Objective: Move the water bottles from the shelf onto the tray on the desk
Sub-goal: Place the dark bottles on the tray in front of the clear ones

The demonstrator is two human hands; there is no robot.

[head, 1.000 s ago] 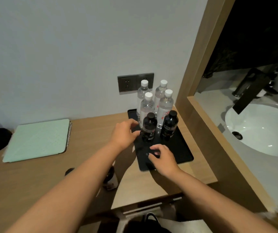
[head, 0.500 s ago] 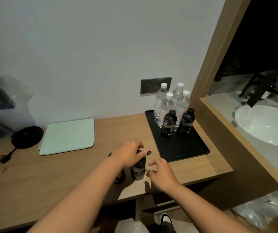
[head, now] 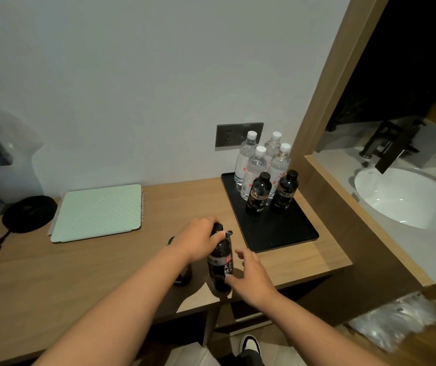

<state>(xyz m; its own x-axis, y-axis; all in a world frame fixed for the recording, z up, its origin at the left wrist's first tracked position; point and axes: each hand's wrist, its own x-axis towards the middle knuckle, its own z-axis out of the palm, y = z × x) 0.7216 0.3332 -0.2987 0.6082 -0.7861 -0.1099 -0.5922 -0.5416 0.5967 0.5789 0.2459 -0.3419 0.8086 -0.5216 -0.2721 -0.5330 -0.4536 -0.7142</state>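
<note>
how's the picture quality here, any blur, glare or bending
Head view: dim, soft light; the wide lens bows the wooden frame; the plastic bag at lower right smears; glare glints on the sink; the left hand shadows the desk.

A single head-worn wide-angle view looks forward and down across the tabletop (head: 79,265) toward the wall (edges bowed), close above both forearms.
</note>
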